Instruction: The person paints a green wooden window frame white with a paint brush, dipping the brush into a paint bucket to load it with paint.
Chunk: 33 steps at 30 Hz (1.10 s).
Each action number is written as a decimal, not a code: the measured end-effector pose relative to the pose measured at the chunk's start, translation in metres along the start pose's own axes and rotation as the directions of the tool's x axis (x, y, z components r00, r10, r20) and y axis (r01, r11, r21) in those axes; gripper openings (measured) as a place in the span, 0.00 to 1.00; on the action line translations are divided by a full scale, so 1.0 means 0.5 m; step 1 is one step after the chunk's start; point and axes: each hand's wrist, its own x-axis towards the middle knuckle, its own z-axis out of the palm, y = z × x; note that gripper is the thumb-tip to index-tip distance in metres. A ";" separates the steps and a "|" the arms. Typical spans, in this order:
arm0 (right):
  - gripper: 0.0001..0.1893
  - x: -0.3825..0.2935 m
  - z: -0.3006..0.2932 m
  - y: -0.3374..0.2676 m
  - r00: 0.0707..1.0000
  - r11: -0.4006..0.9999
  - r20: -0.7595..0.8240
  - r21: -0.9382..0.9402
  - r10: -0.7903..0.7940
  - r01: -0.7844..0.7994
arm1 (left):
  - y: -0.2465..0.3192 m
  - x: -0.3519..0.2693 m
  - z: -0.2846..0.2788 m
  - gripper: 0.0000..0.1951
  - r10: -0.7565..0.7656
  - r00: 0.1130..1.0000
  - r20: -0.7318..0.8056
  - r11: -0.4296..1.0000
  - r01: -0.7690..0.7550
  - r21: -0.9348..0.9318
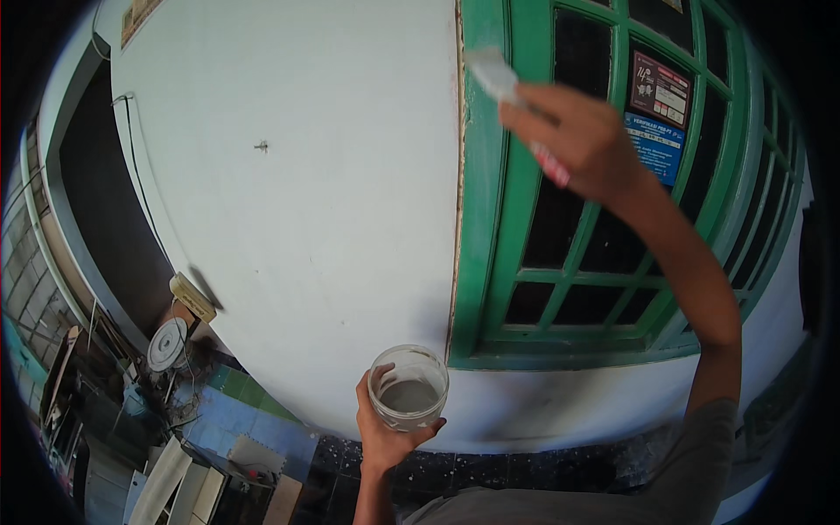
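Observation:
A paintbrush [493, 75] is held in my right hand [571, 134], its pale head blurred against the upper left edge of the green wooden window frame [478, 216]. Part of its red handle shows below my fingers. My left hand [384, 430] grips a clear plastic jar [408, 420] from below and the side, low in front of the white wall [348, 197]. Greyish-white paint [410, 396] lies inside the jar, and smears coat its inner wall. Rough, brownish edging runs where the wall meets the frame.
Two printed stickers [659, 88] are on the dark window glass. At left are a dark doorway [108, 190], a cable on the wall, a yellowish box [192, 296], a round lid [167, 344] and piled boards [190, 489]. Pale specks dot the dark floor tiles [426, 469].

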 end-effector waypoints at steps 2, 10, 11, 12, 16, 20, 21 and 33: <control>0.12 -0.032 0.016 -0.051 0.997 0.999 0.059 -0.002 -0.049 0.049 | -0.002 -0.010 -0.016 0.59 -0.003 1.000 -0.014 1.000 0.002 -0.003; 0.12 -0.192 0.005 -0.263 0.959 0.939 0.281 0.340 -0.044 -0.057 | -0.013 -0.024 -0.036 0.57 -0.020 1.000 -0.008 0.999 0.020 0.045; 0.12 -0.205 -0.003 -0.285 0.957 0.934 0.287 0.348 -0.026 -0.079 | -0.010 -0.031 -0.036 0.57 -0.034 0.999 0.007 0.998 0.034 0.058; 0.11 -0.214 -0.004 -0.298 0.918 0.845 0.397 0.489 0.005 -0.216 | -0.008 -0.028 -0.030 0.57 -0.024 1.000 -0.009 0.998 0.025 0.056; 0.07 -0.257 0.030 -0.344 0.828 0.490 0.547 0.691 0.126 -0.531 | -0.023 -0.043 -0.033 0.58 -0.050 0.999 -0.010 0.999 0.050 -0.007; 0.04 -0.244 0.049 -0.317 0.780 0.410 0.512 0.665 0.359 -0.625 | -0.015 -0.054 -0.045 0.58 -0.058 0.998 0.001 0.998 0.058 0.007; 0.08 -0.227 0.038 -0.307 0.807 0.522 0.437 0.616 0.397 -0.590 | -0.016 -0.055 -0.049 0.58 -0.045 0.999 -0.010 0.999 0.046 0.013; 0.15 -0.276 0.059 -0.497 0.826 0.755 0.192 0.338 0.530 -0.562 | -0.002 -0.066 -0.059 0.57 -0.041 0.999 0.024 0.999 0.041 -0.019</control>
